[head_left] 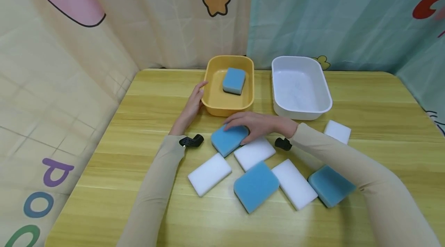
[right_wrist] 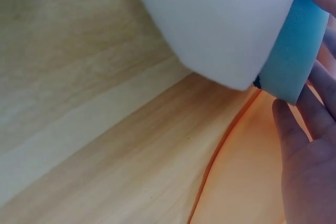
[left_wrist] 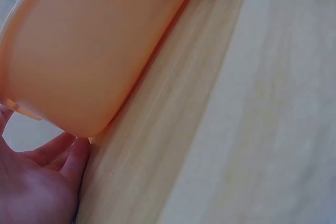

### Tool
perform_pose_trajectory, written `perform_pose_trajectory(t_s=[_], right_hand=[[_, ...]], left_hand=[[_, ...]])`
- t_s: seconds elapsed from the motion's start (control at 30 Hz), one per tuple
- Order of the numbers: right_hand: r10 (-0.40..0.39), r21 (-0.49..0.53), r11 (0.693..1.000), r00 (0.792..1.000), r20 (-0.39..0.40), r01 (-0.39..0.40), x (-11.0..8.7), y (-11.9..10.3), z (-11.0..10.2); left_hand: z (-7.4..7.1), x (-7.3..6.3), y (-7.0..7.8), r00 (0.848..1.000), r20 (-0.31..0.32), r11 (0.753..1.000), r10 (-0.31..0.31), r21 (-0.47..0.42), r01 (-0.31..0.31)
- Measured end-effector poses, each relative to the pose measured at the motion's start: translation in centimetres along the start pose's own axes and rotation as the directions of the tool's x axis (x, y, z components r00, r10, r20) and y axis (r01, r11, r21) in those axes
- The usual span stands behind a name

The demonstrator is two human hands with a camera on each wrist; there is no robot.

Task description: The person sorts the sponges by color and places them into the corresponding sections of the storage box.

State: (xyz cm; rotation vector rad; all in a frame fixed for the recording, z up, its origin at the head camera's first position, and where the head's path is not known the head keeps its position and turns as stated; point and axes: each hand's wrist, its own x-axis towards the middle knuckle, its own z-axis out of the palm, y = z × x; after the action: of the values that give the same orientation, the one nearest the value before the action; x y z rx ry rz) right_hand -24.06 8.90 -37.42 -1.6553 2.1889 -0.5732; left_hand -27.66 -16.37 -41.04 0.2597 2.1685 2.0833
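Observation:
My left hand (head_left: 193, 104) touches the left side of the yellow bin (head_left: 227, 111). In the left wrist view its fingers (left_wrist: 77, 158) rest against the bin's outer wall (left_wrist: 100, 51). With thumb and fingers, my right hand (head_left: 257, 124) pinches a blue sponge (head_left: 226, 139) in front of that bin. In the right wrist view the fingers (right_wrist: 315, 109) lie along this sponge's edge (right_wrist: 296, 45). Directly beside it is a white sponge (head_left: 255, 153). Another blue sponge (head_left: 234, 80), with a dark underside, lies inside the yellow bin.
A white bin (head_left: 302, 114) stands right of the yellow one. Nearer me lie a white sponge (head_left: 209, 174), a blue sponge (head_left: 256, 187), another white sponge (head_left: 294, 184) and a blue sponge (head_left: 330, 186) partly under my right forearm. One white sponge (head_left: 338, 132) sits farther right. Curtains hang behind the table.

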Motion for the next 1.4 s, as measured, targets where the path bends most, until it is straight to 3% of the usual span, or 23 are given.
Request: perform_pose_trajectory(t_s=[0.83,1.03,1.2,1.4], right_hand=[[0.003,-0.061,0.998,0.999,-0.050,-0.006,-0.6,-0.2,0.0],[-0.030,-0.054,0.998,0.994,-0.104,0.024,-0.9,-0.5,-0.8],[-0.036,-0.027,0.999,0.991,-0.132,0.033,-1.2,-1.0,-1.2],[-0.051,0.010,0.999,0.982,-0.181,0.054,-1.4,-1.6,-2.1]], left_hand=[[0.1,-0.2,0.4,1.000,0.014,1.000,0.002,-0.017,-0.002],[0.0,0.0,0.9,1.000,0.009,1.000,-0.002,-0.023,0.003],[-0.1,0.1,0.2,1.000,0.003,1.000,-0.013,-0.010,0.013],[0.0,0.0,0.5,0.999,0.007,0.998,-0.033,-0.057,0.033]])
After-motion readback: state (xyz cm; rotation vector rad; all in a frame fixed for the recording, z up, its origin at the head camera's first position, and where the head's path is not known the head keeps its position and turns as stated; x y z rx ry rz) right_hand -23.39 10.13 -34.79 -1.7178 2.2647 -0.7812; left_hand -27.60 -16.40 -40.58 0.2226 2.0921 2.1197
